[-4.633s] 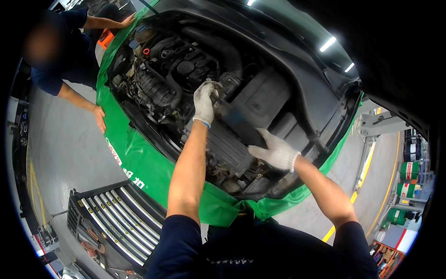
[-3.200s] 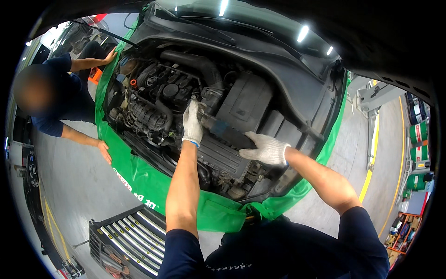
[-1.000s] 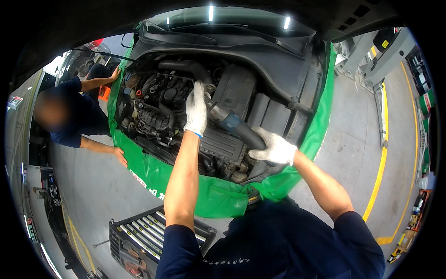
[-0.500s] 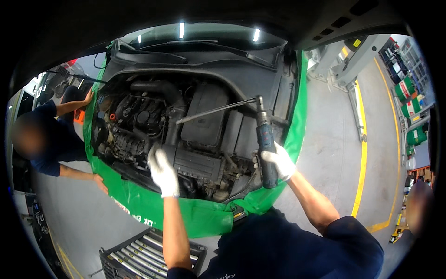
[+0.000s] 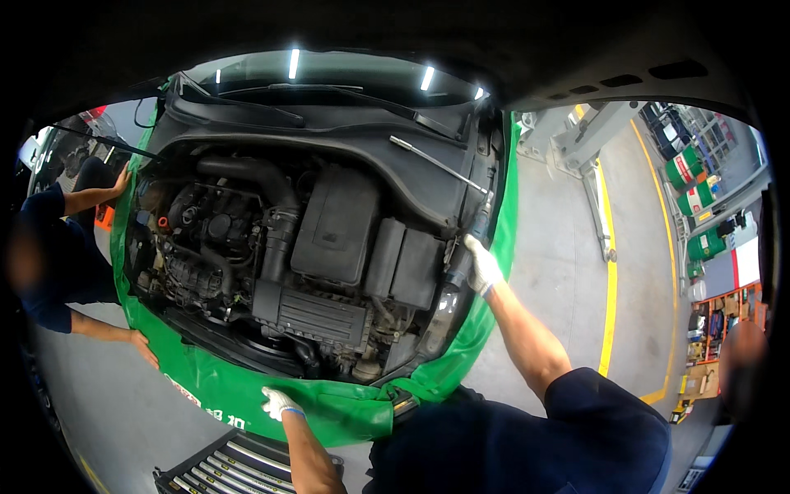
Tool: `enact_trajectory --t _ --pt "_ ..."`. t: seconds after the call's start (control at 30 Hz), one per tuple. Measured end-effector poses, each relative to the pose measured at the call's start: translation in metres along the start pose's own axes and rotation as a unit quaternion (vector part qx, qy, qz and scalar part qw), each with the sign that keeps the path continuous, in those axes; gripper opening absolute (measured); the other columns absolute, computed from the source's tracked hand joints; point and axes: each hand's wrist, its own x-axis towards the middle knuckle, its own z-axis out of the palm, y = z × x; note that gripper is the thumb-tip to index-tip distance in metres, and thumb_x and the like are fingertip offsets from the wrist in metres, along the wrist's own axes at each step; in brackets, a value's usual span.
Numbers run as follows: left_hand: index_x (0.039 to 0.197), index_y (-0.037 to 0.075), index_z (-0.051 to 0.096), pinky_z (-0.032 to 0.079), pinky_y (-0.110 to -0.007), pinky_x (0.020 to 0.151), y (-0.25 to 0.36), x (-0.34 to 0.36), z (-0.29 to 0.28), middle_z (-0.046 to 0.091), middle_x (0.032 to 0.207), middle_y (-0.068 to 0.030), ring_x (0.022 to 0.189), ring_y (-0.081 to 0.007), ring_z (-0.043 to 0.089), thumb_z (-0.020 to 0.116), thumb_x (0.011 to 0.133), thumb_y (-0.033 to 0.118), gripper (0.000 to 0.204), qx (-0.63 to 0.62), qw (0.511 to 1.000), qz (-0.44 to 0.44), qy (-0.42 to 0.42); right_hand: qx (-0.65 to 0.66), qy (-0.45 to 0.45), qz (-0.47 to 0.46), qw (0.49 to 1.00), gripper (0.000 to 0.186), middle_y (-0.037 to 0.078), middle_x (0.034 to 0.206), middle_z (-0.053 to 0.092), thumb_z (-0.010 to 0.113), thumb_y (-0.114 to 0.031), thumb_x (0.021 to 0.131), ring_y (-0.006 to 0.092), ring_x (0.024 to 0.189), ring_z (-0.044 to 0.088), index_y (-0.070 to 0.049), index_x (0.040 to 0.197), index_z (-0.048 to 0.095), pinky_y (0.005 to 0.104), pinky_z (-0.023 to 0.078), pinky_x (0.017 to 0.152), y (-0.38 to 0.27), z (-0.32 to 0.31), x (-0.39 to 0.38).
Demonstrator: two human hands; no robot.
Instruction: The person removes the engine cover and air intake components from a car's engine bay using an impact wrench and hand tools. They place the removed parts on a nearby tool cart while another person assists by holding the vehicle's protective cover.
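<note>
My right hand [image 5: 485,267], in a white glove, is closed around a dark cordless ratchet [image 5: 480,224] at the right edge of the engine bay, over the fender. From the ratchet's head a long metal extension bar [image 5: 440,165] reaches up and left across the black cowl panel. My left hand [image 5: 281,403], also gloved in white, is at the front edge of the car, over the green protective cover [image 5: 346,407]. Its fingers look loosely apart and hold nothing that I can see. The engine [image 5: 218,218] and black battery box [image 5: 337,226] lie between my hands.
Another person [image 5: 49,255] leans at the car's left side with both hands on the green cover. The raised hood hangs overhead. A tool cart [image 5: 230,465] stands at the front below my left arm. A lift post [image 5: 588,136] rises at the right, beyond the fender.
My right hand has moved the ratchet away to the right, from above the engine bay to the fender edge. My left hand has drawn back from above the engine to the front cover.
</note>
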Motion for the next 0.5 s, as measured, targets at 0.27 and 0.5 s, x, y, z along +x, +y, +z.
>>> enact_trajectory --t 0.27,0.5 --pt "0.160 0.011 0.044 0.046 -0.063 0.110 -0.002 -0.003 0.042 0.051 0.151 -0.0330 0.137 -0.0499 0.055 0.042 0.097 0.081 0.093 0.176 0.967 0.068 0.171 -0.488 0.141 0.015 0.861 0.054 0.017 0.101 0.077 0.084 -0.039 0.090 0.0264 0.080 0.078 0.004 0.117 0.067 0.0379 0.066 0.061 -0.017 0.013 0.002" --pt "0.156 0.014 0.048 0.043 -0.064 0.111 0.014 0.011 0.058 0.056 0.147 -0.0282 0.137 -0.0468 0.055 0.042 0.103 0.071 0.078 0.118 0.962 0.012 0.245 -0.571 0.197 -0.008 0.797 0.065 0.020 0.102 0.076 0.086 -0.045 0.086 0.0277 0.075 0.077 0.007 0.117 0.061 0.0372 0.064 0.062 -0.023 0.019 -0.002"
